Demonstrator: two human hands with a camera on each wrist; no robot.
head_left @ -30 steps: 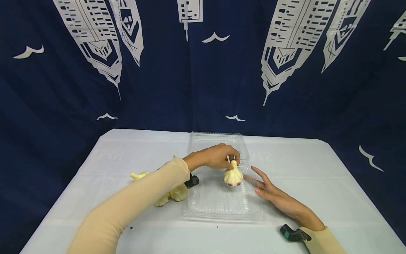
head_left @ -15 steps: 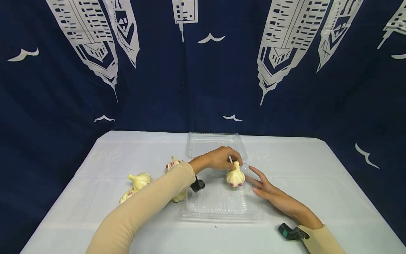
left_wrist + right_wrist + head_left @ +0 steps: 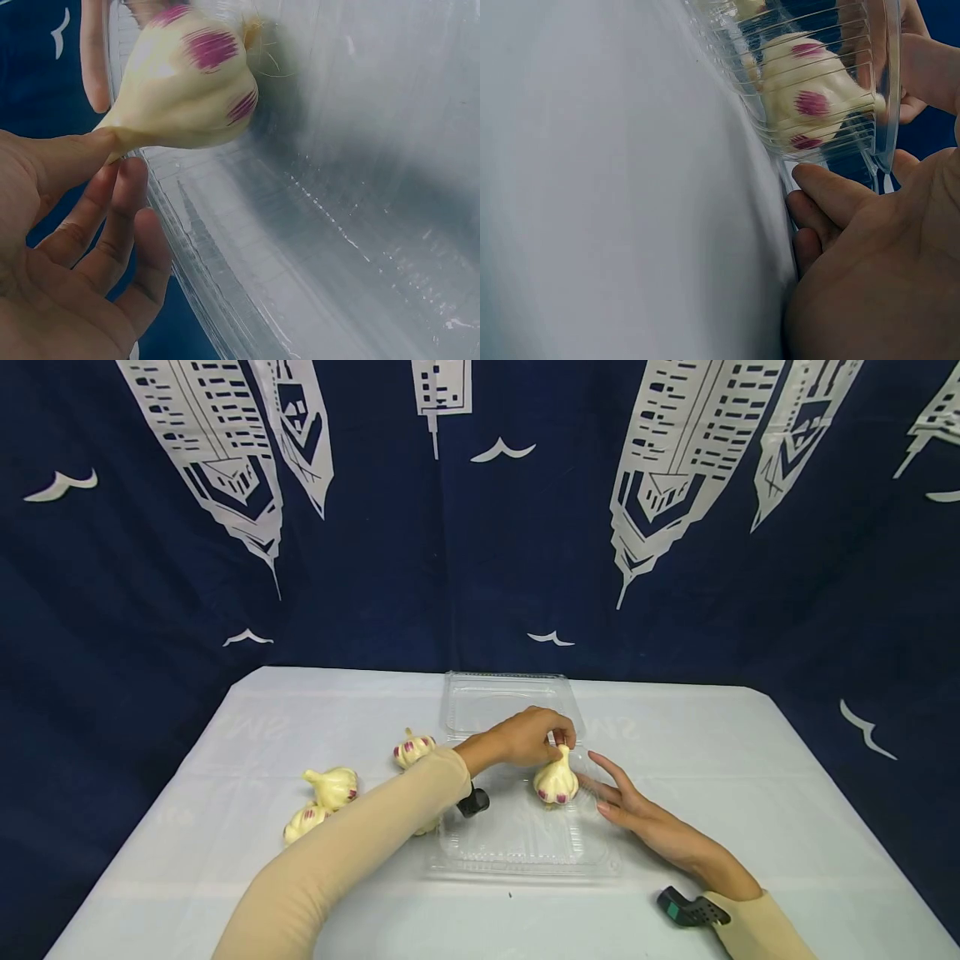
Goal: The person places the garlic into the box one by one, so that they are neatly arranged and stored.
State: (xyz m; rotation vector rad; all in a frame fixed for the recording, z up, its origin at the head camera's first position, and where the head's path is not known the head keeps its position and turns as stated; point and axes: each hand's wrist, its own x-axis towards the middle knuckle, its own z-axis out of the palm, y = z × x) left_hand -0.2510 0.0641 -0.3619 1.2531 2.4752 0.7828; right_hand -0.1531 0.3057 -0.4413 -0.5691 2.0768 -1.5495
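In the head view my left hand [image 3: 528, 737] pinches a garlic bulb [image 3: 557, 783] by its neck, root end down, over the right part of a clear plastic clamshell box [image 3: 517, 853]. The left wrist view shows the thumb and fingers on the neck, with purple-streaked cloves and fine roots on the bulb [image 3: 187, 86]. My right hand [image 3: 633, 810] lies at the box's right side with its fingers spread. In the right wrist view its fingertips are at the ribbed wall, and the bulb [image 3: 802, 94] shows through the plastic. Whether the bulb touches the box floor, I cannot tell.
Left of the box lie more bulbs: one garlic bulb [image 3: 414, 748] behind my left sleeve, another garlic bulb [image 3: 333, 787] and a third garlic bulb [image 3: 306, 821] further left. A further one is mostly hidden by the sleeve. The open lid [image 3: 510, 689] lies flat behind the box.
My left hand has carried the bulb slightly right and lower. The left sleeve has shifted right, uncovering bulbs on the left. My right hand stays by the box.
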